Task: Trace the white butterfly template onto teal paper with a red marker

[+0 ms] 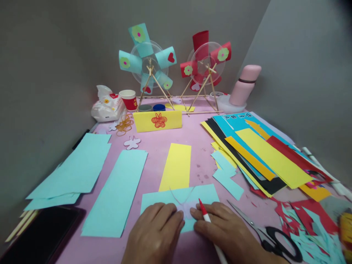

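The left hand [158, 225] is curling its fingers down at the left edge of a small pale cutout [187, 211]; whether it is pinching or only pressing, one cannot tell. The right hand [222, 225] is closing its fingers around a red-tipped marker [213, 234], while its fingertips are also touching the cutout's right side. The cutout is lying between both hands, neither clearly nearer, on a light blue sheet [205, 193] whose long axis is running left to right. Two thin curved lines [176, 197] are spreading away from the person, above the cutout. The marker is slanting, its red end pointing forward and slightly left, just beside the cutout. Scissors [257, 227] are lying right of the right hand, blades pointing forward-left. Beyond the sheet, a yellow strip [177, 165] is stretching lengthwise away across the pink worktop [191, 134].
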